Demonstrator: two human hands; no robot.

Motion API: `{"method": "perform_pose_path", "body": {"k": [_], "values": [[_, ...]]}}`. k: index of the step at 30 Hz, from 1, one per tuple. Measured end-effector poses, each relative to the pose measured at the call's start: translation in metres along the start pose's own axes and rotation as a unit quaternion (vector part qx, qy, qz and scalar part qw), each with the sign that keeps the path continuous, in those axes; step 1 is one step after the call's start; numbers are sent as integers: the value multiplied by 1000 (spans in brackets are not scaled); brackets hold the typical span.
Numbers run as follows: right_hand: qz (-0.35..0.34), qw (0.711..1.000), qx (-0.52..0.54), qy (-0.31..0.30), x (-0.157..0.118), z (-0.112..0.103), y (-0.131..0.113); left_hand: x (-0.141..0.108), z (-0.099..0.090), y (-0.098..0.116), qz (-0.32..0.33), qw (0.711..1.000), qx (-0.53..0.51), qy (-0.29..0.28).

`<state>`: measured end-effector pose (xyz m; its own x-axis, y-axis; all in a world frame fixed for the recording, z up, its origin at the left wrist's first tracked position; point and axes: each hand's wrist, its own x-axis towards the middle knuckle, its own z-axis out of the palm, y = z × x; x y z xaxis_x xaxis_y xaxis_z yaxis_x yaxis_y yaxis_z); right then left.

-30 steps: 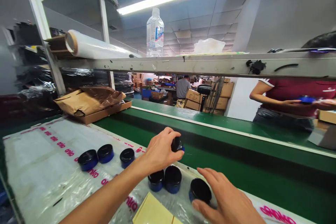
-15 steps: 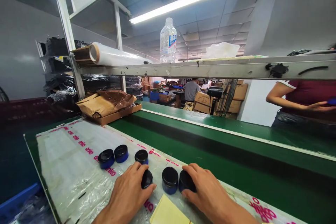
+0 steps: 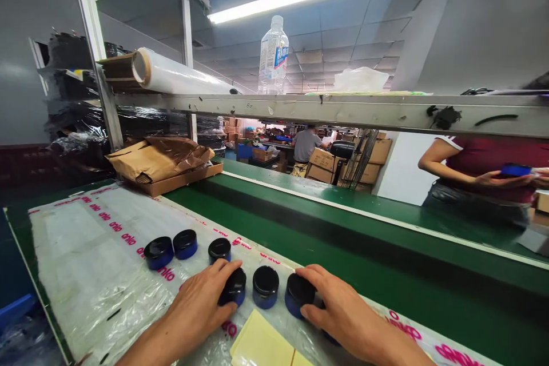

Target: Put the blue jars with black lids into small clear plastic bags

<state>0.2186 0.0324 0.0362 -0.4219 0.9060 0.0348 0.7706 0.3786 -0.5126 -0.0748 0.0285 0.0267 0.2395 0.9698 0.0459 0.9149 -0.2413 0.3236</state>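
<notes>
My left hand [image 3: 201, 300] has its thumb and fingers around a round dark blue jar with a black lid [image 3: 235, 286]. My right hand [image 3: 337, 306] grips a similar black-lidded jar [image 3: 298, 294] from its right side. Between the two hands stands another jar [image 3: 265, 287], which neither hand touches. Beyond my left fingers is a jar [image 3: 219, 249], and farther left a pair of jars [image 3: 158, 252] sits close together. Part of another dark round piece [image 3: 330, 338] shows beneath my right hand, mostly hidden.
A yellow paper pad [image 3: 261, 343] lies in front of the jars on the plastic-covered board [image 3: 81, 240]. Behind it runs a green conveyor belt [image 3: 343, 246]. A cardboard tray [image 3: 180, 179] holds brown paper. Overhead, a shelf [image 3: 300, 107] carries a bottle and a film roll. A person [image 3: 480, 174] stands at right.
My right hand's jar now sits farther from the middle jar. A dark round piece has come into sight under that hand. The person at right now shows more of a blue object in hand.
</notes>
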Motion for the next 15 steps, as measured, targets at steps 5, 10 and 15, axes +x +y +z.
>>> {"method": "perform_pose_path", "body": {"k": [5, 10, 15], "values": [[12, 1000, -1, 22, -9, -4, 1, 2, 8, -2, -1, 1000, 3, 19], [80, 988, -28, 130, -47, -35, 20, 2, 18, -10, 12, 998, -1, 61], [207, 953, -80, 208, -112, -59, 41, 2, 36, -24, 12, 993, -16, 119]]}}
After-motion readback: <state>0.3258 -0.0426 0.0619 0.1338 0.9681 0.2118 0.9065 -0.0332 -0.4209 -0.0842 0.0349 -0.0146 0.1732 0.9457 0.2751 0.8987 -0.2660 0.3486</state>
